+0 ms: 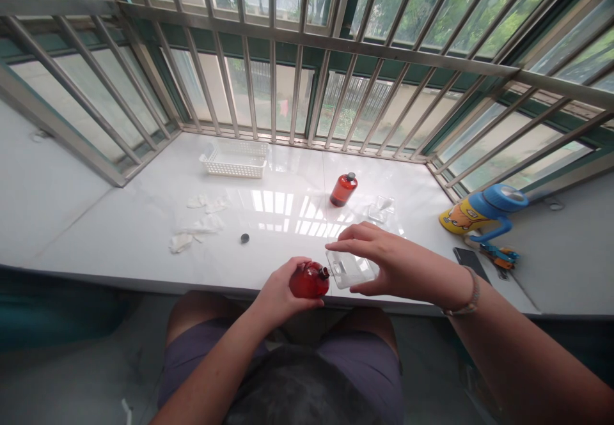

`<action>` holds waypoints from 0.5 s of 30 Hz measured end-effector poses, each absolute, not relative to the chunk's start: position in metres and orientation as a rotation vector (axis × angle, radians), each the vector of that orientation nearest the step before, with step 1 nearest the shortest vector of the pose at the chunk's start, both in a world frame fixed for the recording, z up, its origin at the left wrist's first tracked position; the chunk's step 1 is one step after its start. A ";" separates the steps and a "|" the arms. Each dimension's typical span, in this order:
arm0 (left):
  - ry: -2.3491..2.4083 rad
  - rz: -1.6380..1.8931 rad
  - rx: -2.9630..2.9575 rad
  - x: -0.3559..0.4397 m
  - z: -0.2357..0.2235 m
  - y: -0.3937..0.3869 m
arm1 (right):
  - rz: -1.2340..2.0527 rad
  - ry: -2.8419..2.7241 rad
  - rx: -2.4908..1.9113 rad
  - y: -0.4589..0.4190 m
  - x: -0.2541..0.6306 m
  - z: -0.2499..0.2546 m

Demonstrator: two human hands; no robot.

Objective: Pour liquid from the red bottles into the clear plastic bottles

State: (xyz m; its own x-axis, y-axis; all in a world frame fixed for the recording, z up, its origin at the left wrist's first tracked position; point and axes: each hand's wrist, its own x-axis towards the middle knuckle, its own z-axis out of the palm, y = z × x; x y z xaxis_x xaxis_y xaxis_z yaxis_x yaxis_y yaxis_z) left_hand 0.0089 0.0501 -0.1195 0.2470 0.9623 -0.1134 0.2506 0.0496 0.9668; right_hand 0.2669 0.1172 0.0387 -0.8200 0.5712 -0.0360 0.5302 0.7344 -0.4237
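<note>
My left hand (281, 291) is wrapped round a small red bottle (309, 280), tipped sideways with its open neck pointing right. My right hand (384, 259) holds a clear plastic container (349, 269) by thumb and fingers, its mouth right against the bottle's neck. Both are above the front edge of the white window ledge (144, 220). A small black cap (244, 238) lies on the ledge to the left of the hands. A second red bottle (343, 189) with a dark cap lies further back.
A white slatted basket (235, 160) sits at the back by the window bars. White cotton pads (196, 227) lie scattered on the left. On the right are a clear plastic piece (381, 208), a yellow-and-blue jug (480, 211), a dark phone (471, 262) and keys (499, 255).
</note>
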 end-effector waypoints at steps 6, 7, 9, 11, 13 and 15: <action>1.221 0.833 1.442 0.009 -0.124 0.050 | 0.606 -2.864 -0.871 0.117 0.266 0.041; 1.220 0.836 1.444 0.009 -0.124 0.050 | 0.603 -2.864 -0.869 0.117 0.265 0.041; 1.222 0.841 1.446 0.010 -0.124 0.050 | 0.600 -2.866 -0.866 0.117 0.264 0.042; 1.223 0.842 1.438 0.010 -0.124 0.050 | 0.599 -2.865 -0.862 0.117 0.263 0.042; 1.223 0.835 1.426 0.010 -0.123 0.050 | 0.595 -2.861 -0.852 0.117 0.262 0.042; 1.226 0.828 1.421 0.010 -0.122 0.050 | 0.587 -2.858 -0.842 0.118 0.261 0.043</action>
State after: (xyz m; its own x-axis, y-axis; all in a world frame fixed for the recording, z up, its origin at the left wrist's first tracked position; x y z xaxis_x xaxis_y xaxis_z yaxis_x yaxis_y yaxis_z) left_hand 0.0099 0.0503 -0.1219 0.2396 0.9633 -0.1208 0.2473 0.0598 0.9671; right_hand 0.2610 0.1179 0.0426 -0.8411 0.5408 -0.0085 0.5003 0.7721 -0.3919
